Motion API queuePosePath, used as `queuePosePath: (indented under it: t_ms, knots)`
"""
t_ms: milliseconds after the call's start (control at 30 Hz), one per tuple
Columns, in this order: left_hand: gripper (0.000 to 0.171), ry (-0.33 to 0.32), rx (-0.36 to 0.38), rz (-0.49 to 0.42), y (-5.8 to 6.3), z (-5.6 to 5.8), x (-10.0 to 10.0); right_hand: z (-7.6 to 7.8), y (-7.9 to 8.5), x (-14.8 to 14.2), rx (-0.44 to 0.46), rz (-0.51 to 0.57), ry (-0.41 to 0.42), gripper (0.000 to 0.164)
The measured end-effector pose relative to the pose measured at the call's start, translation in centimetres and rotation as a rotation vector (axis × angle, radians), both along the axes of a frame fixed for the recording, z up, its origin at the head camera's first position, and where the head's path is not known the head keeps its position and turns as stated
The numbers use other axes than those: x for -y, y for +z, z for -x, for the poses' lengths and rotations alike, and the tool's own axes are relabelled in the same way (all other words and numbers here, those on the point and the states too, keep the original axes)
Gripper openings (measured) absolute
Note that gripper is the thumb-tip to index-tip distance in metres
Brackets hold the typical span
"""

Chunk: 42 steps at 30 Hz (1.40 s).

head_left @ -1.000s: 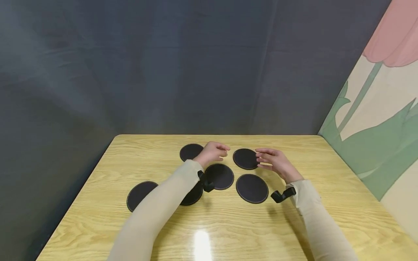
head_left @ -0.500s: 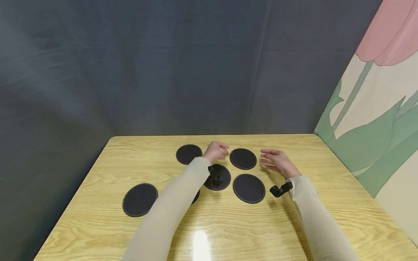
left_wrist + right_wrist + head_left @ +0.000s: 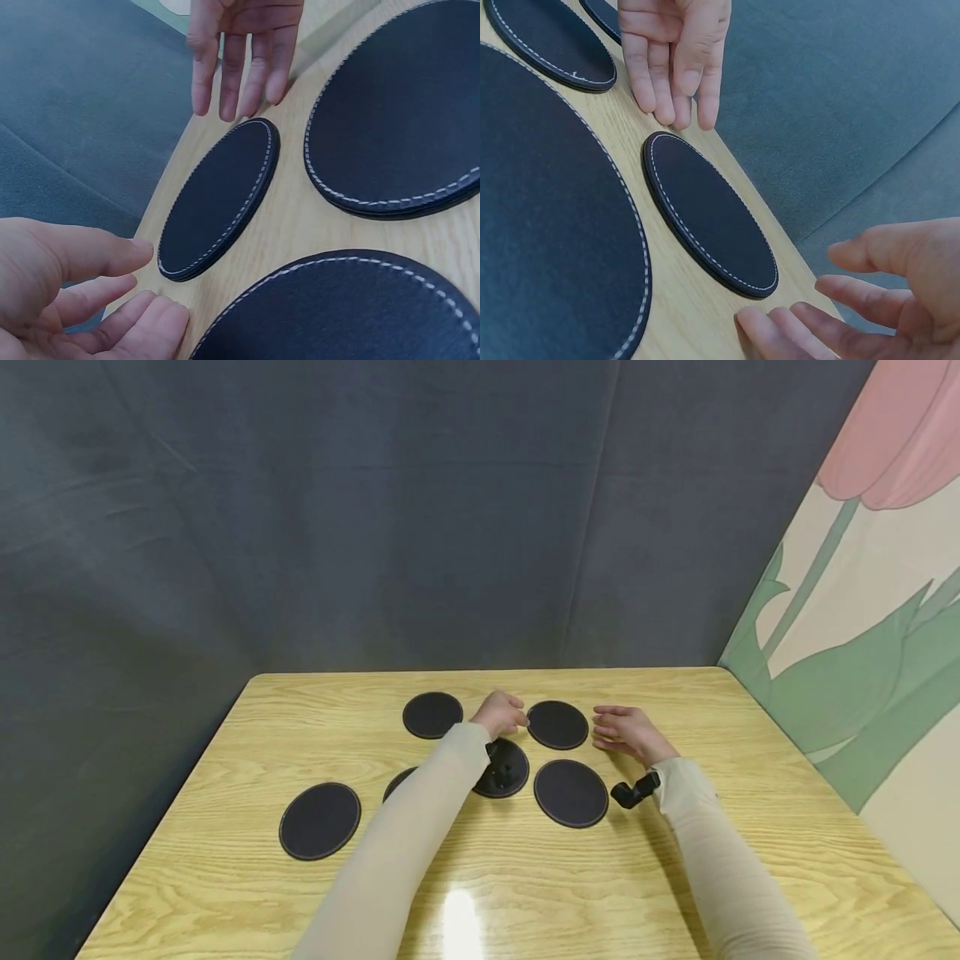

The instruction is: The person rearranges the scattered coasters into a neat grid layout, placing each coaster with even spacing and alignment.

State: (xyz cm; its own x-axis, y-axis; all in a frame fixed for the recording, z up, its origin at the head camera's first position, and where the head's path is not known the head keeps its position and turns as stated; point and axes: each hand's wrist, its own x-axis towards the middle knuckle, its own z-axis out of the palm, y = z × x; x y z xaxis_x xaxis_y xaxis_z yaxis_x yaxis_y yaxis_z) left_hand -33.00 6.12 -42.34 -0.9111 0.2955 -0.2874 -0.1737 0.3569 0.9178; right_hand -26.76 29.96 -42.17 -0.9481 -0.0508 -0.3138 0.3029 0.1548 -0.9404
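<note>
A round black coaster (image 3: 557,724) with pale edge stitching lies between my two hands at the back of the table; layered edges show in the left wrist view. At its left side is my left hand (image 3: 501,712), fingers slightly bent, fingertips close to the rim and holding nothing. My right hand (image 3: 630,732) is just off its right side, fingers extended toward it, also with nothing in its grasp. In the right wrist view, the left hand (image 3: 676,60) hangs fingers down beyond the coaster (image 3: 709,214), while the right hand (image 3: 885,292) is nearest the camera.
More black coasters lie around: one at back left (image 3: 432,715), a front-right coaster (image 3: 572,793), and a far-left coaster (image 3: 320,821). My left forearm partly hides others. The wooden table (image 3: 562,893) meets a dark curtain (image 3: 420,527) behind and a flower-painted wall (image 3: 862,693) at right.
The left hand has moved right to the coaster's left side, its fingers lower. The right hand pulled back slightly from the rim, then came a little nearer. The head view has shifted slightly.
</note>
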Motion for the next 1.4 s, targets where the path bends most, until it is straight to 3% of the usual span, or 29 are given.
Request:
queuePosePath:
  t_ms: [667, 1033, 1233, 1400]
  knots:
    - [0.050, 0.007, 0.031, -0.006, -0.7, -0.6, -1.7, 0.1, -0.4, 0.4, 0.009, 0.062, 0.014, 0.051]
    - [0.045, 0.065, 0.050, -0.033, -1.2, -0.5, -1.6, 0.6, -0.7, 1.3, 0.005, 0.060, -0.054, 0.049]
    - [0.047, 0.089, 0.046, -0.073, -0.8, -0.9, -1.3, 0.6, -0.7, 1.4, -0.005, 0.057, -0.068, 0.048]
    - [0.050, 0.129, 0.030, -0.091, -0.5, -0.6, -1.4, 0.6, -0.5, 1.6, -0.008, 0.053, -0.087, 0.048]
